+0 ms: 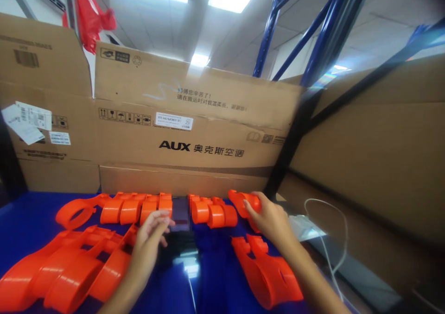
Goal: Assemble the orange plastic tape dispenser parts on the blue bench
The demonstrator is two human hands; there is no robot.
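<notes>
My right hand [269, 217] is closed on an orange plastic ring-shaped part [239, 202] at the back right of the blue surface. Its fingertips are hidden behind the part. My left hand [153, 228] is loosely curled with its fingers apart, and nothing shows in it. It is nearest a row of orange rings [130, 210] at the back left. Larger orange rings [69, 272] with tabs lie in the left foreground. More small rings [215, 215] stand in a group between the hands, and a larger orange part [266, 277] lies below my right forearm.
Brown cardboard panels [194, 133] stand behind the blue surface [215, 267]. A dark, glossy flat object [187, 258] lies in the middle. At right are a dark rack post [288, 147], a white cable [344, 240] and a clear plastic bag [306, 227].
</notes>
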